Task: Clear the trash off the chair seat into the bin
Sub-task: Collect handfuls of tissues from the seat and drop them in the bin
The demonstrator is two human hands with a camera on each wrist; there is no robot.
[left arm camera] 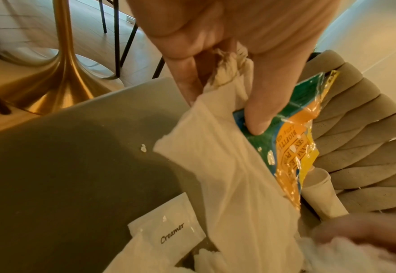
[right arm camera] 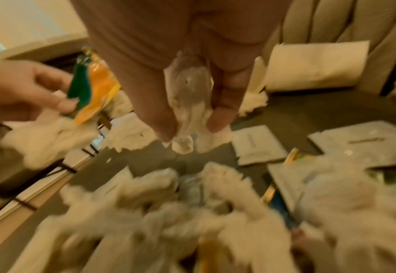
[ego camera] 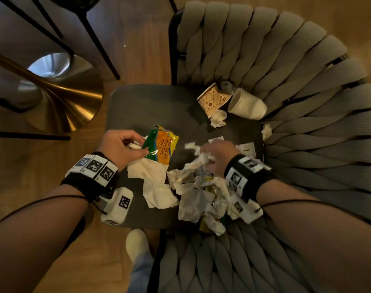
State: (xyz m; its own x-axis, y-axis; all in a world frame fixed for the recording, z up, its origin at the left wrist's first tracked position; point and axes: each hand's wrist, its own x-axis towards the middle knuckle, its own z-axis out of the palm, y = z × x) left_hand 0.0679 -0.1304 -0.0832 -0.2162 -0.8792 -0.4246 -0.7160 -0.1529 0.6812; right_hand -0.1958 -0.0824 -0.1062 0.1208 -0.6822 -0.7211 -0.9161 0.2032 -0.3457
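Gathering stage, both hands on the chair seat [ego camera: 150, 106]. My left hand [ego camera: 121, 148] pinches a green-and-orange wrapper [ego camera: 162, 148] together with a white napkin [ego camera: 147, 172], thumb pressed on the wrapper face, near the seat's front edge. My right hand [ego camera: 217, 156] is curled into crumpled tissue [ego camera: 198, 161] atop the main heap [ego camera: 203, 199] at the seat's near corner; the right wrist view is blurred, so grip depth is uncertain. Two paper cups [ego camera: 233, 102] lie tipped at the back edge by the woven backrest [ego camera: 296, 81]; creamer sachets [left arm camera: 168, 232] lie flat beside the heap. No bin in view. I judge it best to bunch loose tissue inward before lifting, since scraps may shed; flat sachets need a fingertip under one edge.
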